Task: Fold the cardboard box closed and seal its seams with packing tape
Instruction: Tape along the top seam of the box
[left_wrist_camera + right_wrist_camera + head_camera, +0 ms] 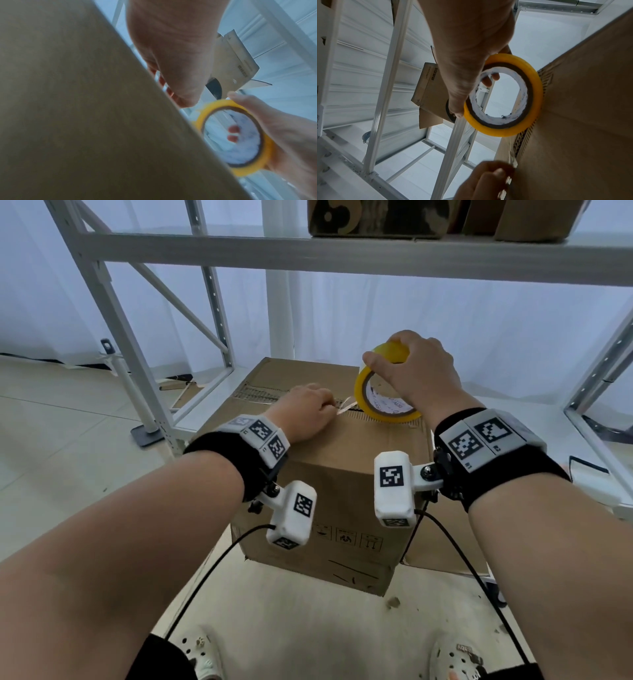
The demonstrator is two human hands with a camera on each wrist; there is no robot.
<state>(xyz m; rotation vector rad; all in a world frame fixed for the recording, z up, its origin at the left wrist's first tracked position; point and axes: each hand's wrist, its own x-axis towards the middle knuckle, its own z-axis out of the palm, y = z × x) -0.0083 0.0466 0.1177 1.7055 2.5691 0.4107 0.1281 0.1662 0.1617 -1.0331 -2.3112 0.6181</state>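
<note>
Tape end and roll sit on opposite sides of one short span, and that span is the relation the next move turns on. Landmark: the centre seam (253, 398) on top of the brown corrugated cardboard box (342, 484), running left-right across the box top as the person faces it; the top flaps are folded down and meet there.

Right hand (416, 371): fingers curled over the rim of the yellow roll of clear packing tape (383, 395), one fingertip showing through the core in the right wrist view. The roll stands on edge, touching the box top at the right part of the seam.

Left hand (305, 416): resting on the box top just left of the roll, fingertips pinched on the free end of the clear tape strip (346, 407). The strip bridges the small gap between the hands, lying along the seam axis.

Judgement: the strip's long axis already matches the seam. The left hand is the nearer to the untaped left run, so it likely anchors or draws the end leftward while the right hand unrolls. Risk: the strip twisting or sticking to itself before it is laid flat. No tape is visibly pressed onto the seam yet.
</note>
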